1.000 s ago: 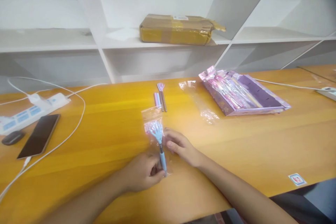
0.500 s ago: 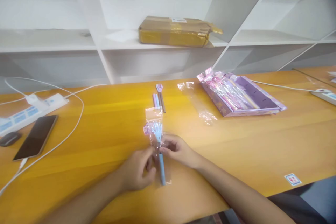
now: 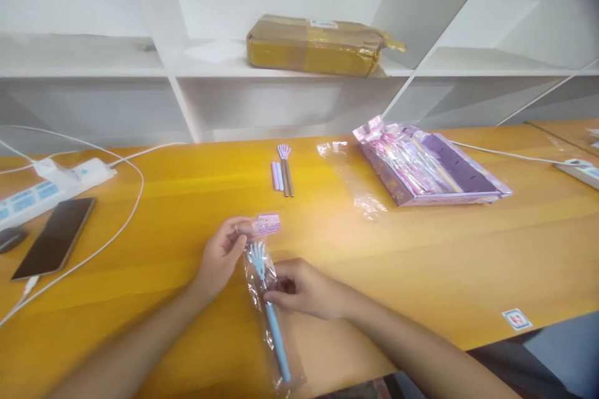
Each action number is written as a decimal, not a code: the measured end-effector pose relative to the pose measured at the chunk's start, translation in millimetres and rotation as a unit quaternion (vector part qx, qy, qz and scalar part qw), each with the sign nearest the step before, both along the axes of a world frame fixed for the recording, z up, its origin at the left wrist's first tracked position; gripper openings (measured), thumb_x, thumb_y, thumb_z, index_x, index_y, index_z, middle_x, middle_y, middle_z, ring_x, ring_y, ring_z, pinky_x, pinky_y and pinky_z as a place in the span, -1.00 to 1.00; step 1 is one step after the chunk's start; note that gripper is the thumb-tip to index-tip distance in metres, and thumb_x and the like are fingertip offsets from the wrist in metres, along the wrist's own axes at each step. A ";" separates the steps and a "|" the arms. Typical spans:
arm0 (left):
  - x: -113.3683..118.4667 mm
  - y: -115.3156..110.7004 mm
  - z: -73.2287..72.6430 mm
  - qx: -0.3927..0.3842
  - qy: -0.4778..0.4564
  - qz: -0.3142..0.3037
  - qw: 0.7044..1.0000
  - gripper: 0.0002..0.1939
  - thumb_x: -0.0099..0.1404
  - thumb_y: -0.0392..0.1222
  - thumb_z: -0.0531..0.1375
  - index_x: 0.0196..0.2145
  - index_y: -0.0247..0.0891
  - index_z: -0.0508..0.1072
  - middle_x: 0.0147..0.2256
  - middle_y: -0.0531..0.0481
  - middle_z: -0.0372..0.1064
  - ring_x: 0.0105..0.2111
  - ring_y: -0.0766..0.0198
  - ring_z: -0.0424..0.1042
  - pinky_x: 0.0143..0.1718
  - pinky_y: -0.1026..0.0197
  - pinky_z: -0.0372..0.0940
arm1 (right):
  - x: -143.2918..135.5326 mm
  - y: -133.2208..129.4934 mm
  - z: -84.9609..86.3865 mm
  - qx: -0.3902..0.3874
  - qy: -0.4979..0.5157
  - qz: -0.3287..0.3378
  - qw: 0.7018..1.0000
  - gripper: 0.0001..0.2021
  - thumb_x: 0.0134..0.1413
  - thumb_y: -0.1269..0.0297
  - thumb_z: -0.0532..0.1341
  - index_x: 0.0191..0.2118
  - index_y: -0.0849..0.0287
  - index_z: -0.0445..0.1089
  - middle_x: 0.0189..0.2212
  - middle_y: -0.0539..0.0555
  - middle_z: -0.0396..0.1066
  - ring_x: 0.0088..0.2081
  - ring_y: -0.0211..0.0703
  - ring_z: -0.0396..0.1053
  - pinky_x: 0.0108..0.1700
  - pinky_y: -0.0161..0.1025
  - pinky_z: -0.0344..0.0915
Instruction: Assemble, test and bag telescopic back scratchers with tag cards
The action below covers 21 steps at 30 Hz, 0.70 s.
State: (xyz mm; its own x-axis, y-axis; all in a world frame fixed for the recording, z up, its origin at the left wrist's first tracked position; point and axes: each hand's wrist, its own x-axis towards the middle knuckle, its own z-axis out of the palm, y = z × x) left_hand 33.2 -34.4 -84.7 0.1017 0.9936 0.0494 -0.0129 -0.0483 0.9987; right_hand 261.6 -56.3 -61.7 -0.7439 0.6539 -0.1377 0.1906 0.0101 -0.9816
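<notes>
A light-blue back scratcher (image 3: 277, 341) lies slanted inside a clear plastic bag (image 3: 253, 287), its hand-shaped head pointing away from me. My right hand (image 3: 306, 288) pinches it through the plastic at the metal neck, thumb on top. At the top end of the bag, my left hand (image 3: 219, 257) has thumb and fingers closed on the bag's edge. A pink-purple printed card (image 3: 268, 224) sticks out beside those fingertips. Further back lie a lilac scratcher head (image 3: 283, 151) on a metal rod, another rod, and a pink and a blue handle piece (image 3: 275, 176).
A purple display box (image 3: 461, 194) of wrapped scratchers stands at right. Beside it lies an emptied clear wrapper (image 3: 369, 206). On the left are a phone (image 3: 55, 237), a power strip (image 3: 56, 190) and loose white cables. A taped parcel (image 3: 318, 47) sits on the shelf.
My left hand has moved from beside the handle up to the bag's top end. The bagged scratcher has shifted nearer to me and tilted, with my right hand still on its neck.
</notes>
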 end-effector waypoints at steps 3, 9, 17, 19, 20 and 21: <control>0.7 0.4 -1.0 -0.014 0.030 0.013 0.999 -0.71 0.47 -0.04 0.23 0.07 -0.17 0.43 -0.09 -0.05 0.53 -0.06 0.17 0.55 0.09 0.09 0.42 | 5.8 9.1 -3.7 0.064 -0.008 -0.021 0.998 -0.68 0.43 0.04 0.20 -0.24 0.20 0.46 -0.42 -0.04 0.37 -0.40 -0.31 0.28 -0.32 -0.35 0.23; 2.0 1.1 0.4 -0.026 0.034 -0.003 0.999 -0.70 0.49 0.00 0.20 0.08 -0.16 0.40 -0.09 -0.05 0.54 -0.07 0.16 0.56 0.04 0.13 0.41 | 15.7 45.7 -24.7 0.346 -0.100 -0.193 0.913 -0.74 0.44 0.26 0.12 0.12 0.11 0.45 -0.06 0.16 0.44 -0.18 -0.16 0.44 -0.11 -0.20 0.41; 6.0 -3.0 -5.7 0.016 0.083 0.014 0.996 -0.61 0.47 -0.22 0.14 0.21 -0.13 0.33 0.03 -0.11 0.40 -0.08 0.18 0.54 0.03 0.08 0.43 | 2.8 60.1 -35.1 0.424 -0.223 -0.207 0.853 -0.55 0.44 0.23 0.17 0.37 0.06 0.28 0.28 0.17 0.39 0.19 0.06 0.46 0.18 0.00 0.47; 6.4 -3.8 -5.6 0.031 0.106 0.007 0.994 -0.64 0.45 -0.28 0.13 0.16 -0.11 0.38 0.08 -0.11 0.32 -0.10 0.21 0.52 0.00 0.10 0.44 | 2.1 60.3 -37.2 0.422 -0.227 -0.217 0.850 -0.59 0.45 0.22 0.15 0.33 0.06 0.33 0.24 0.16 0.43 0.15 0.05 0.49 0.13 -0.01 0.50; 6.5 -4.1 -5.1 0.037 0.113 0.000 0.993 -0.66 0.44 -0.30 0.12 0.13 -0.11 0.40 0.09 -0.11 0.30 -0.11 0.22 0.51 -0.01 0.11 0.44 | 2.6 60.6 -38.1 0.418 -0.222 -0.224 0.852 -0.60 0.45 0.23 0.16 0.32 0.06 0.34 0.22 0.16 0.44 0.13 0.04 0.50 0.12 -0.02 0.50; 6.5 -4.5 -4.4 0.043 0.117 -0.009 0.992 -0.68 0.43 -0.31 0.13 0.09 -0.11 0.42 0.09 -0.10 0.29 -0.11 0.22 0.50 -0.01 0.12 0.45 | 3.4 60.9 -38.8 0.411 -0.214 -0.232 0.855 -0.61 0.44 0.23 0.17 0.31 0.06 0.35 0.20 0.17 0.45 0.12 0.03 0.50 0.11 -0.03 0.50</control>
State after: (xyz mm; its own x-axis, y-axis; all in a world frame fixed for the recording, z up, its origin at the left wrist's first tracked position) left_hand 39.7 -38.9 -89.1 0.1372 0.9847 0.1070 0.2168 -0.1353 0.9668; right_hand 265.0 4.6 -100.5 -0.3756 0.8712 0.3161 0.7009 0.4902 -0.5182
